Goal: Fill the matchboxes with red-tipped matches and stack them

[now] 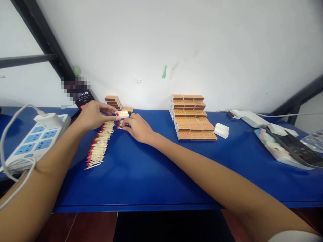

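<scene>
Holds an open matchbox tray [123, 114] at the tips of the left hand [94, 113], in a narrow grip between thumb and fingers. Points with the long axis from left to right; shows matches inside, red heads at the end toward the left hand. Lies just beyond the right hand [140, 129] and a little leftward, so is near both, but clearly touching only the left. Has the right fingers bent over a small bunch of matches [119, 124], on the near side of the tray; cannot tell if pinching any. Nearer than the left fingertips, shows a long row of loose matches [99, 148] on the blue table [141, 178]. Just beyond the left fingers, shows a small stack of matchboxes [112, 98]; well rightward of the right hand, a stepped stack [193, 125], contents hidden.
</scene>
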`<state>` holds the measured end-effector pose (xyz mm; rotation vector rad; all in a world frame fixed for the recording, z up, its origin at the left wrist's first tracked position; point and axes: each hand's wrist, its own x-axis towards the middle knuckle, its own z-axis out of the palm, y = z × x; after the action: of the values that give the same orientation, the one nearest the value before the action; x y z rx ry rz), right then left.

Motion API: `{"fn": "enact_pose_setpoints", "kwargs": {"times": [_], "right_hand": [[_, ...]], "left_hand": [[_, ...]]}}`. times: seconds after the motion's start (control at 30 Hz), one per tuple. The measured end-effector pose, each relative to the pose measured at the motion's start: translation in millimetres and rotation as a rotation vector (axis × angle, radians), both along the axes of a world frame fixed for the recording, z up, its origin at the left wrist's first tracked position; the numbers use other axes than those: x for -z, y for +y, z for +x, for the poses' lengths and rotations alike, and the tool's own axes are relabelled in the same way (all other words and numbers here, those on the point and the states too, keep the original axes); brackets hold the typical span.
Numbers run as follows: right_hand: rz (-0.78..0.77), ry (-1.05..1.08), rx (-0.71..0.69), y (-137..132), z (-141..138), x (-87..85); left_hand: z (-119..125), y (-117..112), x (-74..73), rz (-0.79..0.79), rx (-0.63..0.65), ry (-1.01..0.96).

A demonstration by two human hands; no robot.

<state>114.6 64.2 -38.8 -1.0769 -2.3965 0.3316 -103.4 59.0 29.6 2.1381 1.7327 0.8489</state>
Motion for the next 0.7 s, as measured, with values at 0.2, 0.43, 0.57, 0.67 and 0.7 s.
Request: {"fn": "enact_pose_setpoints", "kwargs": {"times": [0.2,0.43,0.57,0.67,0.7], "right_hand": [[-0.005,-0.063,0.001,-2.0,-0.3,-5.6],[-0.003,-0.159,-0.036,-3.4,5.8,-11.0],[0.03,-0.202,-0.045,-3.6,6.5,-10.6],[0.043,-0.239,-0.041,-6.1,7.2,-11.0],[0.042,-0.25,-0.037,-6.8,8.1,-11.3]], "left_hand": [[-0.4,1.5,0.9,0.004,0.01,0.001],[3.9,-1.8,-1.9,-0.022,-0.006,0.048],[5.8,-2.7,-2.9,-0.04,0.006,0.055],[5.8,-3.0,-3.2,-0.054,0.014,0.068],[5.6,-2.9,-3.1,-0.058,0.016,0.074]]}}
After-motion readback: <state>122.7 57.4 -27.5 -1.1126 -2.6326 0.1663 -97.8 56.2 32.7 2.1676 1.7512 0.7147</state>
